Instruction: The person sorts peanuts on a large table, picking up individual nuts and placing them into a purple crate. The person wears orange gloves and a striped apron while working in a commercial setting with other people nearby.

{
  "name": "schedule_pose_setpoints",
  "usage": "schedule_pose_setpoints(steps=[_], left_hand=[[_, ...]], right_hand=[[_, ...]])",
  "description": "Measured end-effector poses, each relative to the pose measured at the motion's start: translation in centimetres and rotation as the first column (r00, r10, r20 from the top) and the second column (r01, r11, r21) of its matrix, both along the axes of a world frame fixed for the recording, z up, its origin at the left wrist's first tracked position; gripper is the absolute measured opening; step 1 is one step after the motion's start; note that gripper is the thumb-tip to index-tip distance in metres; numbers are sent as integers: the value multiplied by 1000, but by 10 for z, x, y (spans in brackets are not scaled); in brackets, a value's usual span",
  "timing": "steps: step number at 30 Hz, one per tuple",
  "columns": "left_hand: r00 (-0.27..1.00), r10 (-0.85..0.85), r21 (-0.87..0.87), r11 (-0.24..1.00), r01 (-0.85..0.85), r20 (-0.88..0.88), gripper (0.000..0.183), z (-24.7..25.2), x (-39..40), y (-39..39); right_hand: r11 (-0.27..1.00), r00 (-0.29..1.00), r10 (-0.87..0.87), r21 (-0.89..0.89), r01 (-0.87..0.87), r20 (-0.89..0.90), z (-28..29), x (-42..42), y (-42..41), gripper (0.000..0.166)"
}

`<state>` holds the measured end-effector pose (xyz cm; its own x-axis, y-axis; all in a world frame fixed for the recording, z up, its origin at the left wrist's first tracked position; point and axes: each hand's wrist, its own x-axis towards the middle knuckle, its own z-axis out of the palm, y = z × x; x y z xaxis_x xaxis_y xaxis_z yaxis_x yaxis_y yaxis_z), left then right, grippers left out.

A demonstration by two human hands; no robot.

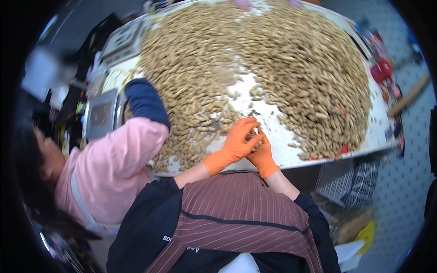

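Note:
In orange gloves, my left hand and my right hand meet near the front edge of a white table. Several unshelled peanuts sit cupped between them, partly hidden by the fingers. Just beyond my hands runs a strip of bare, dirt-specked tabletop. To its left spreads one large heap of unshelled peanuts, with loose ones close to my left hand. A second, darker heap covers the right side.
At my left, a person in a pink top reaches over the table with a dark blue sleeve cover. A weighing scale and a metal-topped device stand along the left edge. Red objects lie at the right edge; a wire basket is below.

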<state>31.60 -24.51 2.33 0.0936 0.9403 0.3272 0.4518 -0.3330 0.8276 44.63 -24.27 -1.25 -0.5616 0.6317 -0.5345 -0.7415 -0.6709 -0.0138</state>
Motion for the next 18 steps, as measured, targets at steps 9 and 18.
schedule_pose_setpoints(steps=[9,18], left_hand=[[857,-146,-52,989,139,-494,50,-73,-15,80],[569,-29,77,984,162,-822,69,-122,-33,94]], right_hand=[[875,791,-445,-18,483,-420,-48,111,-76,35],[344,336,-933,-50,937,-132,-88,203,-283,38]])
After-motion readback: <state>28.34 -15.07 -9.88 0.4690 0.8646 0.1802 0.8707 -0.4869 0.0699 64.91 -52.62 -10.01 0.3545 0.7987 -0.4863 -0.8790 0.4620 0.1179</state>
